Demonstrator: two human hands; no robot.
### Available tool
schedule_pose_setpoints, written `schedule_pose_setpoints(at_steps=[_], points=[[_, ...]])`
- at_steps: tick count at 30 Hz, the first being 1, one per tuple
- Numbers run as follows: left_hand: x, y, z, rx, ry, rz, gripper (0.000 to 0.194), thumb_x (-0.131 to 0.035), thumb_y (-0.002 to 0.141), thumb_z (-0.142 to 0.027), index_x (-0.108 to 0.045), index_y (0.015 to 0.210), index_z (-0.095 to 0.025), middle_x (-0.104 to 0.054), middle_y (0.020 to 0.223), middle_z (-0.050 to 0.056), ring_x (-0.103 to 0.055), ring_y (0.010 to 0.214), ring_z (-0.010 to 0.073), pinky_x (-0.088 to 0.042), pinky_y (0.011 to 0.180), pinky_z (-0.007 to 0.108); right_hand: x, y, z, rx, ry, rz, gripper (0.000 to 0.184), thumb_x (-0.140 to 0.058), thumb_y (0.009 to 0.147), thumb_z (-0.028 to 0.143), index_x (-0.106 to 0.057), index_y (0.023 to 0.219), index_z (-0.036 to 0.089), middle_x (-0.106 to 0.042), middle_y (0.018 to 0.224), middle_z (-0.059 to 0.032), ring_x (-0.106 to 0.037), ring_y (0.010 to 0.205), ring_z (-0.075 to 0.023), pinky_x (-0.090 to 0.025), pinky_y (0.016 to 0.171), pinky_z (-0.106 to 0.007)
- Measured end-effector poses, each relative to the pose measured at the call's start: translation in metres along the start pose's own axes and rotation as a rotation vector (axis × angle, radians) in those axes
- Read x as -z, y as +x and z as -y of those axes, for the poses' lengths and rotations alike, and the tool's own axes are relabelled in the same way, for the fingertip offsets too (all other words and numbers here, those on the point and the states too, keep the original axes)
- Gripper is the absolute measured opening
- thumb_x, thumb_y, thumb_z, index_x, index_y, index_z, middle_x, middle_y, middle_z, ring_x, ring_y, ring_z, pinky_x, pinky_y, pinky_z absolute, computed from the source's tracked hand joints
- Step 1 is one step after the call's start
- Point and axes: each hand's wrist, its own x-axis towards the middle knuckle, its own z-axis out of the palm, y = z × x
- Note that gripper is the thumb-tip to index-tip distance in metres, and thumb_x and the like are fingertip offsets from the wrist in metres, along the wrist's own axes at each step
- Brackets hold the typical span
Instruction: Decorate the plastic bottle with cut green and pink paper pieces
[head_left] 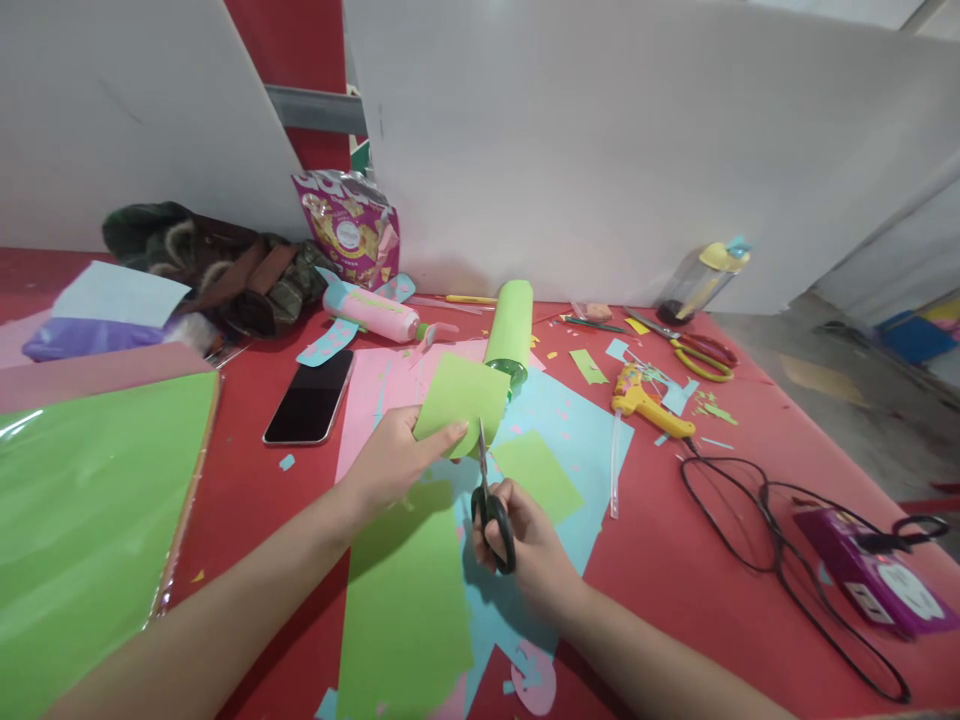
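My left hand (394, 462) pinches a light green paper piece (461, 403) and holds it up above the red table (247, 490). My right hand (529, 540) grips black-handled scissors (489, 505), blades pointing up and meeting the lower edge of that green piece. Under my hands lie a long green sheet (409, 600), a light blue sheet (577, 440) and a pink sheet (375, 395). A bottle wrapped in green paper (510, 325) lies just beyond the held piece.
A phone (310, 397) lies to the left, beside a large green sheet in plastic (82, 510). A yellow glue gun (645, 400), red-yellow scissors (694, 352), a black cable (772, 540) and a purple power strip (877, 575) sit right. A snack bag (351, 225) and white boards stand behind.
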Motion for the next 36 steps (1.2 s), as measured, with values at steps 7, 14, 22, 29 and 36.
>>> schedule_pose_setpoints(at_steps=[7, 14, 22, 29, 36], points=[[0.0, 0.003, 0.005, -0.048, 0.119, 0.042, 0.027, -0.056, 0.068, -0.041, -0.058, 0.065, -0.014, -0.059, 0.056, -0.001, -0.05, 0.046, 0.0109, -0.038, 0.042, 0.021, 0.001, -0.001, 0.001, -0.001, 0.011, 0.05, 0.05, -0.064, 0.056, 0.059, -0.033, 0.066, 0.021, -0.039, 0.051, 0.009, -0.03, 0.044, -0.0047, -0.021, 0.044, -0.02], [-0.002, 0.001, 0.002, -0.1, 0.131, 0.082, 0.025, -0.055, 0.068, -0.039, -0.057, 0.062, -0.014, -0.056, 0.053, -0.002, -0.048, 0.045, 0.0095, -0.038, 0.044, 0.02, 0.001, -0.001, 0.001, 0.01, -0.021, 0.029, 0.051, -0.062, 0.056, 0.061, -0.031, 0.066, 0.022, -0.041, 0.053, 0.0081, -0.03, 0.044, -0.0056, -0.023, 0.043, -0.02], [0.0, 0.0, -0.002, -0.116, 0.173, 0.037, 0.025, -0.056, 0.066, -0.037, -0.054, 0.057, -0.014, -0.047, 0.045, -0.005, -0.041, 0.039, 0.0074, -0.033, 0.039, 0.019, -0.001, -0.001, 0.005, 0.036, 0.01, -0.01, 0.051, -0.066, 0.056, 0.056, -0.03, 0.061, 0.021, -0.034, 0.056, 0.009, -0.032, 0.042, -0.0036, -0.024, 0.043, -0.019], [0.006, 0.0, -0.001, -0.086, 0.172, 0.017, 0.029, -0.057, 0.065, -0.042, -0.057, 0.062, -0.014, -0.04, 0.042, -0.007, -0.033, 0.035, 0.0052, -0.028, 0.036, 0.018, 0.0, 0.0, 0.004, 0.049, -0.01, -0.023, 0.049, -0.066, 0.059, 0.053, -0.029, 0.061, 0.021, -0.033, 0.051, 0.0099, -0.032, 0.041, -0.0041, -0.024, 0.042, -0.02], [0.013, 0.001, -0.005, -0.092, 0.15, -0.011, 0.029, -0.057, 0.064, -0.043, -0.057, 0.062, -0.014, -0.055, 0.055, -0.002, -0.046, 0.044, 0.009, -0.035, 0.039, 0.019, 0.001, 0.001, 0.003, 0.073, 0.001, -0.044, 0.048, -0.067, 0.059, 0.049, -0.029, 0.059, 0.02, -0.036, 0.052, 0.0097, -0.037, 0.04, -0.0034, -0.024, 0.039, -0.019]])
